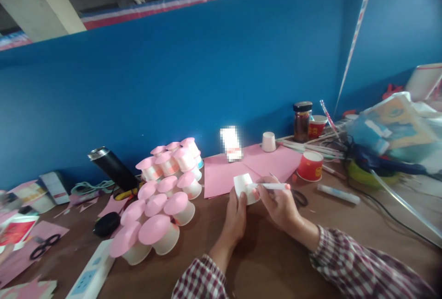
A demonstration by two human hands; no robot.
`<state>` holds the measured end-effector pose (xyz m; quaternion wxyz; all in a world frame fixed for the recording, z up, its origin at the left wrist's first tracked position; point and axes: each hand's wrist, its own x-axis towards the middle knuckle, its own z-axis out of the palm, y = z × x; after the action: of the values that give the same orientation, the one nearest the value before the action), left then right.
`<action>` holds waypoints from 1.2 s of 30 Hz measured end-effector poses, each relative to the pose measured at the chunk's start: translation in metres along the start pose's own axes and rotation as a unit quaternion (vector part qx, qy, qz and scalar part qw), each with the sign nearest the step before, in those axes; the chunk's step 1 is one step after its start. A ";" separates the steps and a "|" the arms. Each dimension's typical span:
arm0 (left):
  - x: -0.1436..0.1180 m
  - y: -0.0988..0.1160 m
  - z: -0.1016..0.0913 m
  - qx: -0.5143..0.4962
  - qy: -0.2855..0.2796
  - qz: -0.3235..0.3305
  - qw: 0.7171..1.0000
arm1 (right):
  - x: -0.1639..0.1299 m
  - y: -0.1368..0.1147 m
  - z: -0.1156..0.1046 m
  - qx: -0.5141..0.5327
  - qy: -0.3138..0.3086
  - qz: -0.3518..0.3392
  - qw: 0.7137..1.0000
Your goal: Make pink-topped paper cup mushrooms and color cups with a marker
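A small white paper cup [243, 182] is held tilted on its side in my left hand [236, 213], just above the table. My left fingers are closed around its lower side. In my right hand [283, 208] is a slim white marker [276, 186] with an orange-pink end, its other end reaching to the cup's side. Whether the tip touches the cup I cannot tell. Behind both hands lie sheets of pink paper [221, 177]. A pair of dark-handled scissors [299, 198] lies partly hidden behind my right hand.
Several paper cups with pink discs on top [165, 239] stand at left, near a power strip [90, 273] and a black bottle [113, 170]. Rightward are a red paper tub [310, 166], another marker [338, 194], a dark jar [302, 124] and a cable. A blue partition [207, 73] rises behind.
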<state>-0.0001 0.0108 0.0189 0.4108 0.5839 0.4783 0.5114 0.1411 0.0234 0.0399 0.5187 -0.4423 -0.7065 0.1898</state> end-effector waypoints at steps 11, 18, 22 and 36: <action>0.000 0.000 0.000 -0.006 0.000 0.007 1.000 | -0.001 0.001 0.001 0.005 0.004 -0.007 1.000; 0.001 -0.002 0.000 -0.002 0.006 -0.001 1.000 | -0.003 0.005 0.004 0.009 0.001 -0.001 1.000; 0.000 -0.001 0.000 -0.014 0.003 -0.002 1.000 | -0.003 0.006 0.004 0.000 0.003 -0.005 1.000; -0.001 0.000 0.000 -0.016 0.003 -0.011 1.000 | 0.000 0.006 0.001 -0.021 0.022 -0.002 1.000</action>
<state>-0.0006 0.0100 0.0187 0.4244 0.5704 0.4780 0.5157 0.1425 0.0274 0.0351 0.5253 -0.4557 -0.6995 0.1643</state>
